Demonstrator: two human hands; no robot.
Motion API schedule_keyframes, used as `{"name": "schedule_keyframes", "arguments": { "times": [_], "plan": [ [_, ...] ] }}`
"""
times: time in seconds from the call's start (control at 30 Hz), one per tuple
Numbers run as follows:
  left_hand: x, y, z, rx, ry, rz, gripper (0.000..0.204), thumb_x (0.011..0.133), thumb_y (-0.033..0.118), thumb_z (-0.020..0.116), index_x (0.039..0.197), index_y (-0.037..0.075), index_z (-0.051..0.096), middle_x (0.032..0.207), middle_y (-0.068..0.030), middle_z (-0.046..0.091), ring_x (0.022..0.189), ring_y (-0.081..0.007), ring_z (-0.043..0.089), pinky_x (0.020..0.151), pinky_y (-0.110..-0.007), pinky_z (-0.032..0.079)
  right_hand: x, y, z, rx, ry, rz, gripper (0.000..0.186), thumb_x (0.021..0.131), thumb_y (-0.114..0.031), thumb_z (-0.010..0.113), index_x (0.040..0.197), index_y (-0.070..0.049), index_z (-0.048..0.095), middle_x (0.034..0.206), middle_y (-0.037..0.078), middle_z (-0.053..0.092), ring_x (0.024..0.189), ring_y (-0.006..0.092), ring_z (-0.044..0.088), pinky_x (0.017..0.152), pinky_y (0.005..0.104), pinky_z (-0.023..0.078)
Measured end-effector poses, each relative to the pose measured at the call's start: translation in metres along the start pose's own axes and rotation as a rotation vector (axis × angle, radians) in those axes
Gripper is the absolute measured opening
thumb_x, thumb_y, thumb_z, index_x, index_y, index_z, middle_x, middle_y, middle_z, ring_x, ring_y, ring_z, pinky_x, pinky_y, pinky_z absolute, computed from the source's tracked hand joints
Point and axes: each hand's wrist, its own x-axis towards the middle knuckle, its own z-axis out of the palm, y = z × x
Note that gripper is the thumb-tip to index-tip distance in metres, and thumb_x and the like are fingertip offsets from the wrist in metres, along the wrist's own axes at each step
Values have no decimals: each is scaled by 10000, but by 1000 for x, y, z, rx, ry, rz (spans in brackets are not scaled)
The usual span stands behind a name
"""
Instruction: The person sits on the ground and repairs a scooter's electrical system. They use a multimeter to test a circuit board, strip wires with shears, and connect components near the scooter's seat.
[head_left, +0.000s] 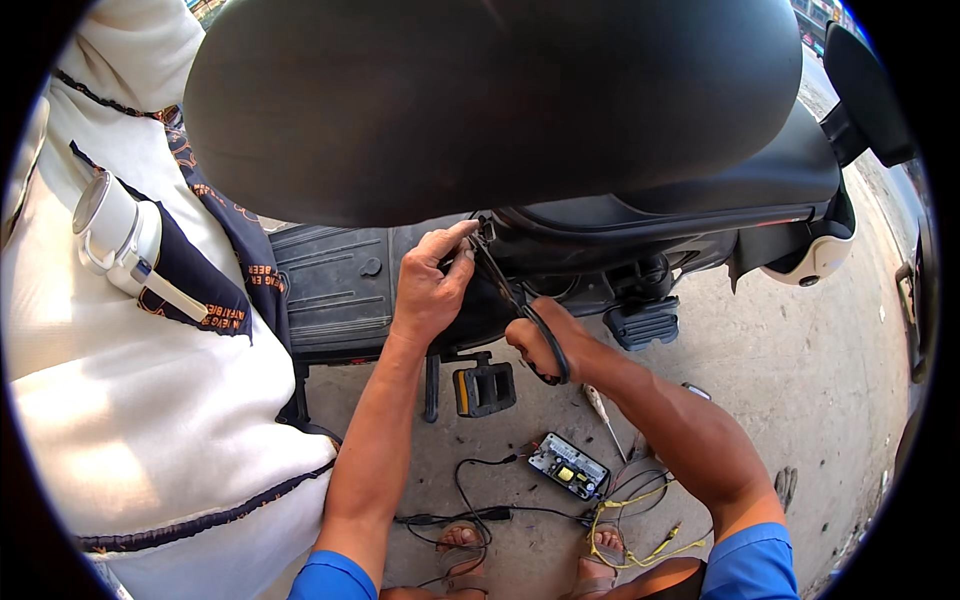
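My right hand (545, 345) is closed round the black loop handles of a pair of scissors (503, 278). Their blades slant up and left, close to my left fingertips. My left hand (436, 280) is pinched at a small dark piece (485, 232) just under the edge of the black scooter seat (490, 110). What exactly the left fingers grip is too small and dark to make out. Both hands are beside the scooter's black body, to the right of its ribbed footboard (335, 285).
An opened charger with a bare circuit board (568, 466) lies on the ground, with a screwdriver (604, 418) and tangled yellow cable (640, 562) nearby. Pedals (485, 389) jut from the scooter. A white padded cover (200, 430) holding a white bottle (118, 232) is at left.
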Motion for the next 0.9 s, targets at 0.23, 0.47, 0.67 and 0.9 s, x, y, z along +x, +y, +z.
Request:
{"name": "schedule_keyframes", "arguments": {
  "times": [0.23,0.47,0.67,0.9],
  "plan": [
    [-1,4,2,-62,23,-63,260,890,-35,629,1147,7,640,861,0,614,755,-60,522,684,-222,454,2,9,-4,-84,-23,-132,267,822,-195,518,776,68,530,684,281,541,645,421,557,640,485,435],
    [0,-2,2,-81,-8,-31,189,884,-54,632,1033,31,552,855,7,589,750,-57,508,677,-213,441,-1,0,-10,-92,-127,-97,278,832,-165,514,609,-5,468,524,93,486,468,192,503,469,364,391],
    [-1,-2,2,-32,63,8,177,876,-39,638,1023,2,548,881,-25,596,802,-92,556,752,-255,474,-44,7,-35,-98,-362,5,363,882,-247,496,631,8,437,567,101,432,526,188,400,544,399,366],
    [10,23,2,254,-15,-154,159,832,-2,603,966,-59,665,893,-160,716,791,-198,687,732,-308,531,-59,16,-30,-19,-203,98,339,871,-271,504,700,21,482,636,134,490,600,221,466,608,413,401]
  ]
}}
